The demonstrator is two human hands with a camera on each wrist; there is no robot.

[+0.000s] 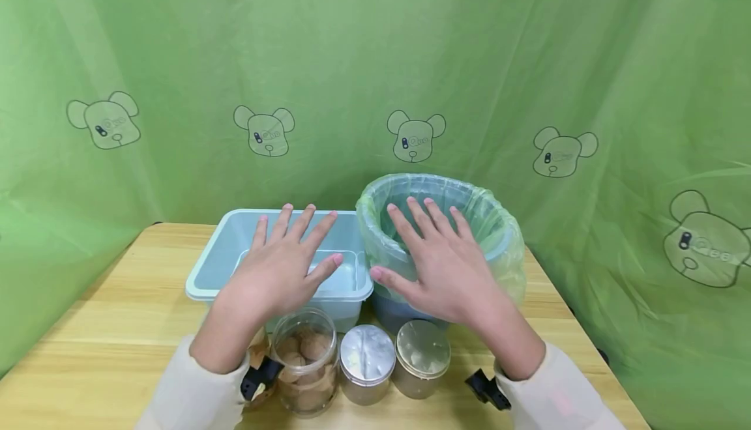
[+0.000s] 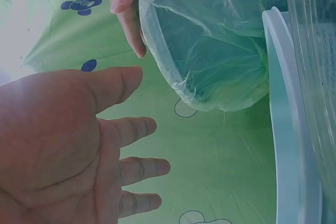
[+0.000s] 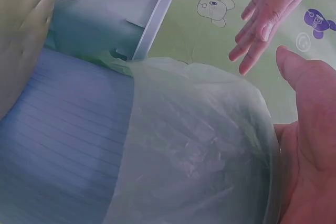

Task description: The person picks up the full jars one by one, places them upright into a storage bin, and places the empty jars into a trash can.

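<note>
My left hand [image 1: 278,267] hovers over the light blue rectangular tub [image 1: 220,257], its fingers spread and holding nothing. Fingers also spread, my right hand [image 1: 442,264] is held above the near side of a round blue bin lined with a green plastic bag [image 1: 504,241]. In the left wrist view the left palm [image 2: 52,140] faces out with straight fingers. Below the hands stand a clear jar of brown, rounded pieces [image 1: 308,378], a silver-lidded jar [image 1: 367,358] and a gold-lidded jar [image 1: 422,352]. Another container of brown pieces [image 1: 258,352] is mostly hidden behind the left wrist.
A wooden table [image 1: 117,306] carries everything. Green cloth [image 1: 340,45] printed with bear heads hangs behind and at both sides. Tub and bin stand side by side toward the back, with the row of jars in front of them.
</note>
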